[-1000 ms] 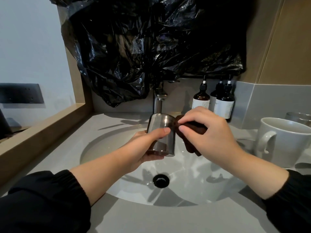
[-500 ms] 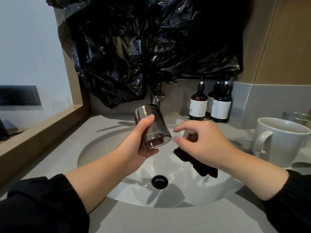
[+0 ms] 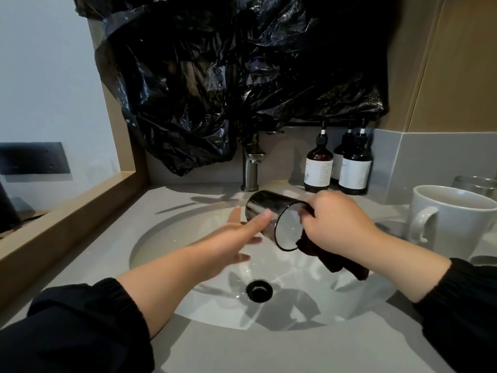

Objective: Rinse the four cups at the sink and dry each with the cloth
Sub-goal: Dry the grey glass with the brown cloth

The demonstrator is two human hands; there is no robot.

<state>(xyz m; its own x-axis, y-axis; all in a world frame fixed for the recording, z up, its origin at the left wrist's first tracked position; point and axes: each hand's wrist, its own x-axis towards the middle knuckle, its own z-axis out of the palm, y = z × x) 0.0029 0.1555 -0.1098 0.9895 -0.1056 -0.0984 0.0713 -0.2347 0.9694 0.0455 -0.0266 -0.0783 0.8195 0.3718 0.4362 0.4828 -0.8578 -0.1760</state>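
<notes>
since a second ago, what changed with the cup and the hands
The glass cup tipped from upright onto its side, mouth toward the camera. The right hand, holding the cloth, took its rim; the left hand straightened its fingers. The white mug and bottles stayed put.

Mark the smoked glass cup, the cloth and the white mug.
smoked glass cup [image 3: 274, 204], head view, upper side wall.
cloth [image 3: 334, 263], head view, hanging lower fold.
white mug [image 3: 462, 227], head view, outer wall.

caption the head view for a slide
Right hand presses dark cloth to tilted glass cup over sink, left hand supporting it
</notes>
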